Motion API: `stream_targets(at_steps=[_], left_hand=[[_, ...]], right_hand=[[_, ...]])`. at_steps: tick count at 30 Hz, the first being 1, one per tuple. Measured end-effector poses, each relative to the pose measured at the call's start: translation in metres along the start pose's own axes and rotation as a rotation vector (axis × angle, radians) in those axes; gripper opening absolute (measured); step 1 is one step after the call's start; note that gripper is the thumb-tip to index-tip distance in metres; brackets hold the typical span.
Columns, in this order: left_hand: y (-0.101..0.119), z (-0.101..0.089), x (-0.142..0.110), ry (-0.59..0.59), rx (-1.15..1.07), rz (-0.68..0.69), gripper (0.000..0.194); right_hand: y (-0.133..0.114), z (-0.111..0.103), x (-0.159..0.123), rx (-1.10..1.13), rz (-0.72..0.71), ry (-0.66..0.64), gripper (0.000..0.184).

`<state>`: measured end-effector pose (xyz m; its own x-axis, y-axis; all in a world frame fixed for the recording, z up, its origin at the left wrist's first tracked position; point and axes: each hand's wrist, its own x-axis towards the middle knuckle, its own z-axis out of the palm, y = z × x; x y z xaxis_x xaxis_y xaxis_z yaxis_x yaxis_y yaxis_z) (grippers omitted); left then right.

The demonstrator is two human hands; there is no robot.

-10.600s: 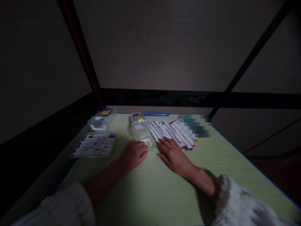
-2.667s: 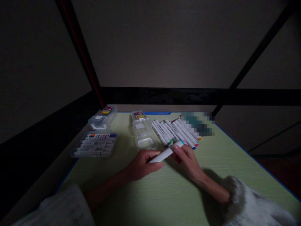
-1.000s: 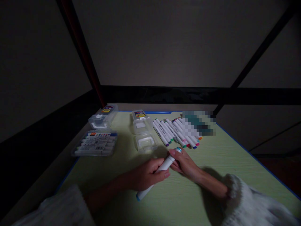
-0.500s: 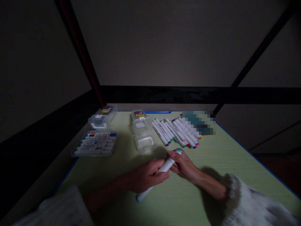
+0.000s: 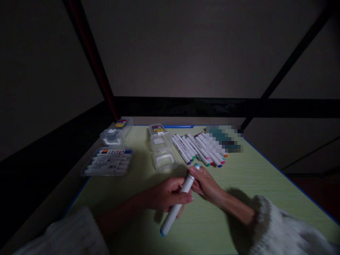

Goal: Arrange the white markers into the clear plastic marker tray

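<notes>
A white marker [image 5: 174, 214] with blue ends slants between my two hands, its lower end toward me. My left hand [image 5: 170, 194] is closed round the middle of its barrel. The fingers of my right hand [image 5: 203, 182] pinch the upper end, by the light-blue cap. Just beyond my hands lies a spread of several white markers [image 5: 195, 148] with coloured ends. Left of them stand a small clear plastic box [image 5: 160, 140] with a yellow label and, in front of it, a clear plastic piece [image 5: 164, 160] that looks like its lid.
A flat clear case [image 5: 107, 163] full of markers lies at the table's left, with a clear handled box [image 5: 117, 132] behind it. A blurred greenish patch [image 5: 223, 138] covers the back right of the light-green table [image 5: 207, 223]. Blue trim [image 5: 177, 126] runs along the back edge.
Both hands first rested on the table, then took up the marker. In the last half second it has turned steeper, its lower end swinging right and toward me. The left fingers have loosened slightly.
</notes>
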<state>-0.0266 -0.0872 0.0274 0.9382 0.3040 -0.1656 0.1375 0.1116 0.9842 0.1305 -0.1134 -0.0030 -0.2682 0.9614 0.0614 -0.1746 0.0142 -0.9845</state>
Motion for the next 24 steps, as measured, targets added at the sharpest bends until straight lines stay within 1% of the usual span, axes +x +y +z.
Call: stream_targets(at_steps=[4, 10, 13, 16, 20, 24], left_hand=[[0.000, -0.001, 0.002, -0.018, -0.128, 0.018, 0.043], [-0.001, -0.003, 0.003, -0.081, -0.237, 0.007, 0.045], [-0.001, -0.005, 0.004, -0.083, -0.288, 0.020, 0.045], [-0.003, -0.006, 0.005, 0.000, -0.329, 0.060, 0.042], [-0.006, -0.007, 0.009, 0.232, -0.357, 0.138, 0.042], [-0.004, -0.007, 0.010, 0.425, -0.366, 0.158, 0.041]], right_hand=[[0.000, 0.000, 0.001, -0.027, -0.017, -0.050, 0.059], [-0.003, 0.002, 0.001, -0.062, -0.010, -0.010, 0.059], [-0.004, 0.003, 0.001, -0.063, -0.008, -0.006, 0.056], [-0.005, 0.004, 0.001, -0.053, -0.004, -0.057, 0.053], [-0.007, 0.007, -0.001, -0.057, -0.013, -0.163, 0.052], [-0.012, 0.009, -0.001, -0.055, -0.027, -0.191, 0.055]])
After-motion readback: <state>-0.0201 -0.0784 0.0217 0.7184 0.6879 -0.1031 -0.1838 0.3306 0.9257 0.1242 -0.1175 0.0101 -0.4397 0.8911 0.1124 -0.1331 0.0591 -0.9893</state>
